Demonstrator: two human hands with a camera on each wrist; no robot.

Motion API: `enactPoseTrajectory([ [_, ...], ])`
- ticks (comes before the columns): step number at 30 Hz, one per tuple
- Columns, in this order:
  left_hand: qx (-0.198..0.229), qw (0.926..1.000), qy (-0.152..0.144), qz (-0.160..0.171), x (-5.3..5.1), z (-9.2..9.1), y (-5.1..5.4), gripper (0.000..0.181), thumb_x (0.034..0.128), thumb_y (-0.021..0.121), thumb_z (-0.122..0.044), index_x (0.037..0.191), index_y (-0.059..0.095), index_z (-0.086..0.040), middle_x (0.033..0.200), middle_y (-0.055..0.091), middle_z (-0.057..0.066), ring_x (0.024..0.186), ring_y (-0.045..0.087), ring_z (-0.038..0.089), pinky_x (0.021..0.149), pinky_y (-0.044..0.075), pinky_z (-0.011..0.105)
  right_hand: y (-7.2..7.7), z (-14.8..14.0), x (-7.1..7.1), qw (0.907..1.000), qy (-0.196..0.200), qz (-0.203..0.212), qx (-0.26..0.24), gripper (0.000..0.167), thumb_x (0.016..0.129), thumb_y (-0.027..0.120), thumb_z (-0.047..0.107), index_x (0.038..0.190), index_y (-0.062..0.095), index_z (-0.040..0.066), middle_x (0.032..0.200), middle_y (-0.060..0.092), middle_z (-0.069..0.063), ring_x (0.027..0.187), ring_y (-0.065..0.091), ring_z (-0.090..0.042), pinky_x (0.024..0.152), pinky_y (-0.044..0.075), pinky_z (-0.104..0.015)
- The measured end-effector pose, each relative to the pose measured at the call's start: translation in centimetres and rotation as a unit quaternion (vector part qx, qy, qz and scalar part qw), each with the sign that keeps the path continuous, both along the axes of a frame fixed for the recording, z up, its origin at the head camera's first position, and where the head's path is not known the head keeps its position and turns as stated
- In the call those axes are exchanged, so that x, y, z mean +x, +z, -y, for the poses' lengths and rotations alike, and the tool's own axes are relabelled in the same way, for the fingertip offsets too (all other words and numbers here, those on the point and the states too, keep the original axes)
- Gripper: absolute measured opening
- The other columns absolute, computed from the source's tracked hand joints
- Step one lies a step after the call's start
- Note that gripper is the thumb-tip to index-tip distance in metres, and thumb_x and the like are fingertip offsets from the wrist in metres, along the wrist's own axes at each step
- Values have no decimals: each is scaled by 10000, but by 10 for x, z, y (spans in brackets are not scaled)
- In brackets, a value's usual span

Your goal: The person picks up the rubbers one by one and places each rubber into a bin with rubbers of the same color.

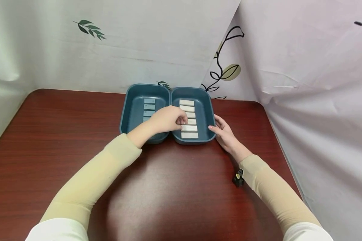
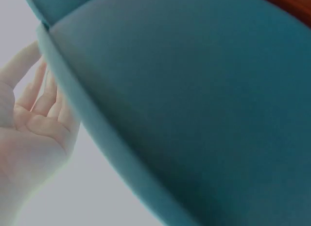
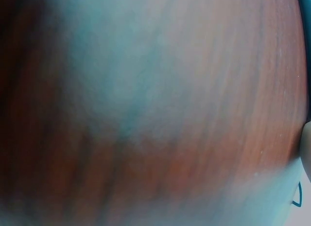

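Note:
Two blue trays stand side by side at the table's back: the left tray and the right tray. Several white blocks lie in a column inside the right one. My left hand reaches over the shared wall, its bent fingers and thumb at the lower white blocks; whether they pinch one is hidden. In the left wrist view this hand appears beyond a tray wall. My right hand holds the right tray's outer side, thumb at the rim, fingers outside. The right wrist view catches only a sliver of it.
Several blue-grey blocks form a column in the left tray, partly behind my left hand. A small black object is beside my right sleeve. Patterned white curtain borders the reddish-brown table behind and at the sides.

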State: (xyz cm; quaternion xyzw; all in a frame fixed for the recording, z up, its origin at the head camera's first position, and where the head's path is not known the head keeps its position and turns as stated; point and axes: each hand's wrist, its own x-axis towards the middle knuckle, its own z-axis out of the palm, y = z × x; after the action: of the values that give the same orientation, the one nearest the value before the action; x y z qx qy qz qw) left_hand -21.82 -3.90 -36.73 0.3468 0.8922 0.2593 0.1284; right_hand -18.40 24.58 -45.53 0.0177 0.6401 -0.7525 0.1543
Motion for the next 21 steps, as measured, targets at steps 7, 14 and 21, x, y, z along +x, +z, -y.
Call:
enactPoseTrajectory([
  [7, 25, 9991, 282, -325, 9, 37, 7, 234, 951, 808, -125, 1182, 774, -110, 1180, 750, 58, 1090, 697, 248, 972, 580, 439, 5, 5, -1, 10000, 13, 37, 1, 673, 1056, 526, -27, 1671, 273, 74, 1689, 335, -181, 1378, 508, -130, 1013, 537, -160],
  [14, 114, 9959, 812, -394, 21, 80, 11, 414, 948, 826, -223, 1328, 715, -100, 1379, 690, 95, 1289, 630, 305, 1096, 527, 504, 9, 9, -2, 9999, 33, -15, -119, 656, 1071, 502, 21, 1676, 255, 67, 1684, 332, -171, 1376, 507, -115, 1041, 513, -164],
  [21, 152, 9880, 1269, -862, 39, 120, 16, 661, 977, 788, -340, 1536, 547, -81, 1625, 484, 174, 1530, 418, 390, 1246, 362, 610, 22, 18, 5, 9951, -389, -785, 455, 642, 1082, 497, 83, 1672, 250, 39, 1713, 282, -191, 1542, 349, -255, 1192, 390, -271],
])
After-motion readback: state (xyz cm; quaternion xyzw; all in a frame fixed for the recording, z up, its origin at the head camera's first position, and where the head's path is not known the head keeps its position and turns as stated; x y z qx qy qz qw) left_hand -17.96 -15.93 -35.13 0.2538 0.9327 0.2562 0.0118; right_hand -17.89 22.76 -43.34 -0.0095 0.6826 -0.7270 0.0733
